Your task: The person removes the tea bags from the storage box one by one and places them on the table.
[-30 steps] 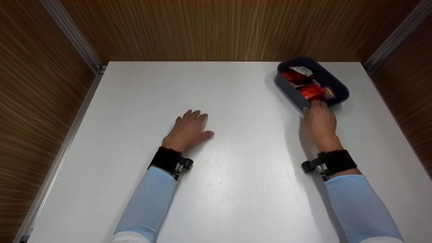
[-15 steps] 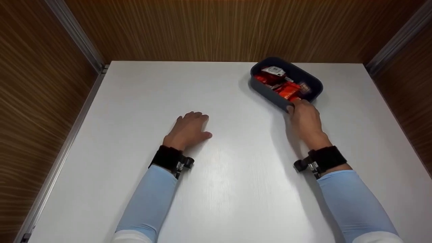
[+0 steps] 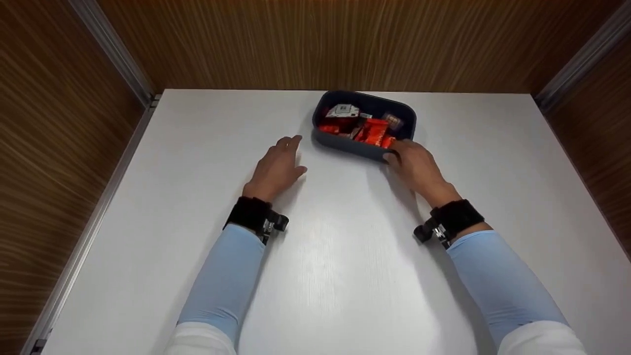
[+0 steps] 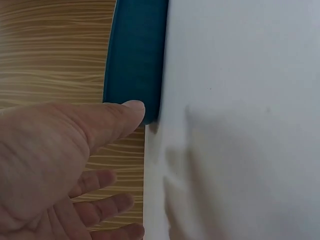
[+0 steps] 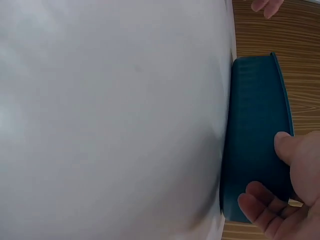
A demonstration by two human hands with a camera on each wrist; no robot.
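Left hand (image 3: 276, 167) flat, fingers loose, holds nothing, near tray's left end. Dark blue tray (image 3: 345, 146) of red snack packets (image 3: 372, 130) at table (image 3: 345, 256) far centre. Right hand (image 3: 416, 165) clamps tray's near-right corner. Risk: one-corner grip tilts tray, packets spill.

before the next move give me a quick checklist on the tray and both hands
1. Right hand on the dark blue tray, gripping its near right corner: ok.
2. Left hand free, open, close to the tray's left end; the left wrist view cannot settle whether it touches: cannot tell.
3. Tray flat on the white table: ok.
4. Red packets sit inside the rim, none spilling: ok.
5. Table bare between the tray and the person: ok.
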